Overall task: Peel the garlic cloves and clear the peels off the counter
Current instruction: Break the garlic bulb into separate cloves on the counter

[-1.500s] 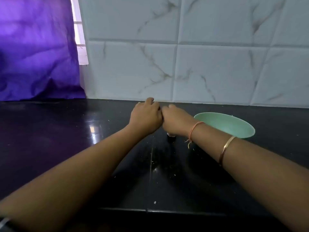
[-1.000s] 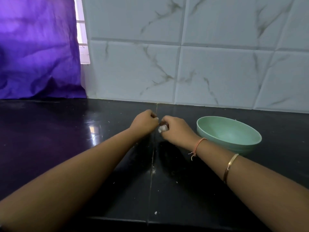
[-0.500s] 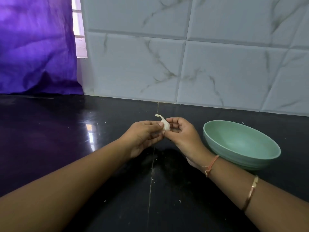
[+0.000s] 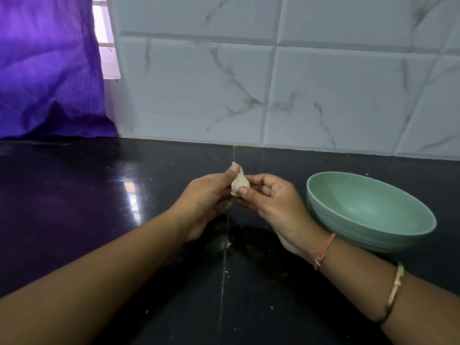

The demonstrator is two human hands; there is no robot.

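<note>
Since a moment ago both hands have lifted the garlic clove (image 4: pixel 239 181) nearer me, my left hand (image 4: pixel 206 197) and right hand (image 4: pixel 270 200) pinching it upright, tip pointing far, green bowl (image 4: pixel 368 212) just right.

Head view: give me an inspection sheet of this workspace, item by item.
Surface: black counter, glossy, scattered pale flecks.
Job's things: garlic clove, skin on, held above the counter; green bowl looks empty.
Clutter: nothing seen beyond the flecks.
Grippers: left hand and right hand both pinch the clove.
Cables: nothing seen.
Surroundings: marbled tile wall, purple curtain at the left.
</note>
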